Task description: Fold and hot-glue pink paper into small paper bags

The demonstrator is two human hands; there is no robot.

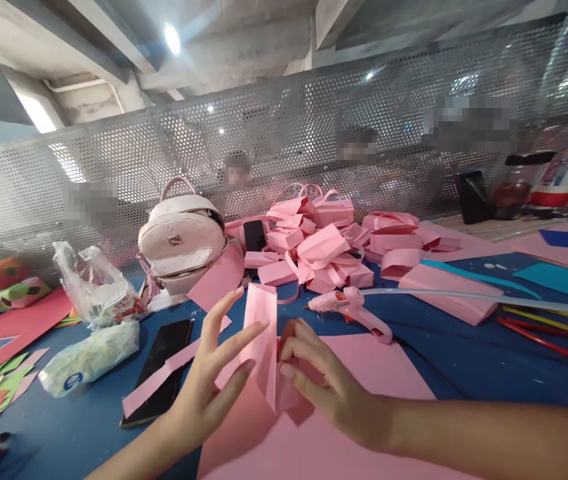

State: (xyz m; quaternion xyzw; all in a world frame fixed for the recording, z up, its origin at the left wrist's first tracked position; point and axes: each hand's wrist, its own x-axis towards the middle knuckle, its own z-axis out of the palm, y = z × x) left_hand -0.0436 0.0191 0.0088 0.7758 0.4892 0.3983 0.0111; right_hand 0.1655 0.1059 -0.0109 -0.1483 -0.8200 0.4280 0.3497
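A folded piece of pink paper stands tilted between my two hands, above a large pink sheet lying on the blue table. My left hand is open beside it, fingers spread, with fingertips against or just in front of its face. On the other side my right hand has its fingers curled in and gripping the paper's right edge; its fingertips are partly hidden. Just beyond my right hand lies a pink hot glue gun, a long clear glue stick running out of its back.
Behind the hands sits a heap of pink paper boxes next to a white backpack. At left lie a black phone under a pink strip, a tissue pack and a plastic bag. A perforated metal screen stands behind.
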